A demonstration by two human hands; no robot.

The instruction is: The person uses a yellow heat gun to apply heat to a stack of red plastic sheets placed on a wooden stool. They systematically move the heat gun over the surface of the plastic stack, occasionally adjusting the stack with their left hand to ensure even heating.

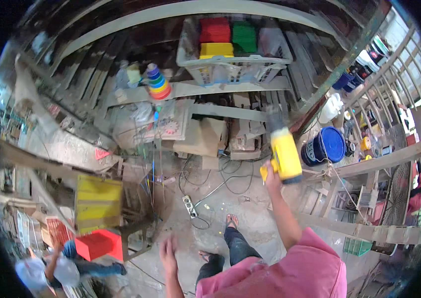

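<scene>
Concrete floor (257, 226); right hand (272, 179) grips tool (286, 155) (rounded).

Yellow power tool (286, 155), pink shirt (282, 268), colour-banded cone (159, 85), blue bucket lid (333, 144)

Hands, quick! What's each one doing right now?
Left hand: open and seemingly empty, though a little blurred.
Right hand: closed, holding a yellow power tool.

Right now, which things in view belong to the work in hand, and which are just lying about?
Belongs to the work:
yellow power tool, gripped in the right hand

Apparently just lying about:
blue bucket
multicoloured stack
grey crate
power strip, link to the tool unclear
</scene>
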